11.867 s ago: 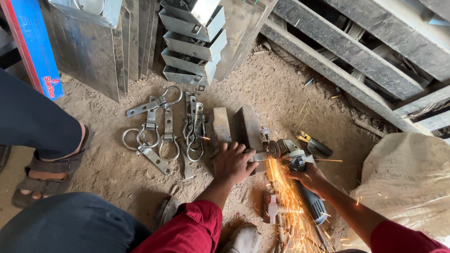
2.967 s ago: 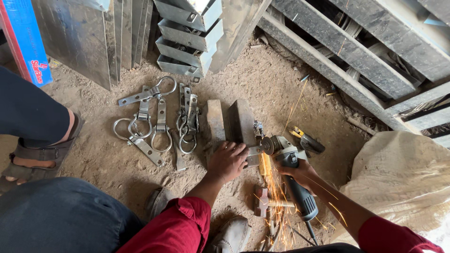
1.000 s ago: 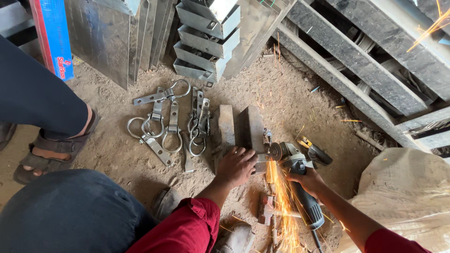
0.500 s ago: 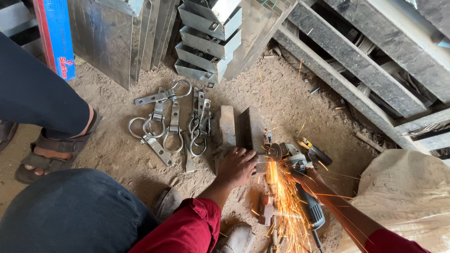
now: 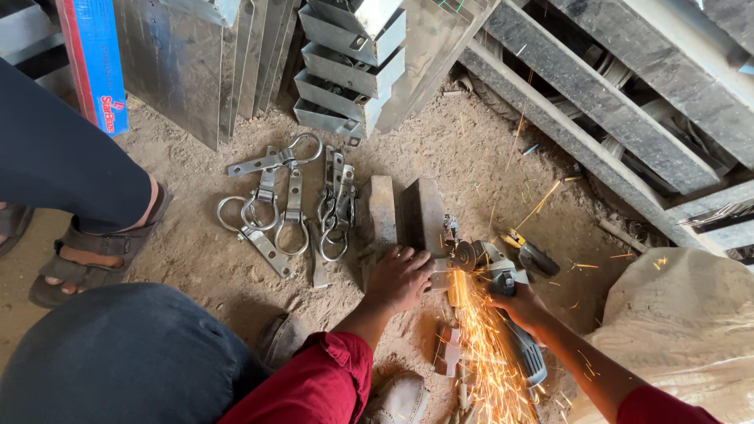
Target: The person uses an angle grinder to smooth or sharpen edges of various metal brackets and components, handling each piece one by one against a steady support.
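On the dirt floor point(image 5: 196, 259), near centre, I see my left hand point(image 5: 400, 276) pressed flat, fingers spread, on a small metal piece point(image 5: 440, 275); most of that piece is hidden under the hand and the glare, so its shape is hard to tell. My right hand point(image 5: 520, 305) has its grip wrapped tight round the angle grinder point(image 5: 514, 314), whose disc point(image 5: 463, 255) sits at the piece's right edge, just right of the left fingertips. Sparks point(image 5: 491, 369) stream toward the near edge and blur whatever lies under them; 1 small bracket point(image 5: 449, 351) shows thru, rest can't be made out.

Counts: 2 upright steel blocks point(image 5: 402, 212) just far of the left hand, touching side by side. Left of them a heap of ring hasps point(image 5: 294, 208), approx 6, overlapping so the count's not sure. 1 yellow-and-grey tool point(image 5: 530, 253) far-right of the grinder, partly hidden. Stacked steel channels point(image 5: 345, 67) & leaning sheets point(image 5: 181, 63) at the far side, cut off by the top edge. 1 pale sack point(image 5: 675, 330) at right, cut off. Another person's sandalled foot point(image 5: 94, 255) at left.
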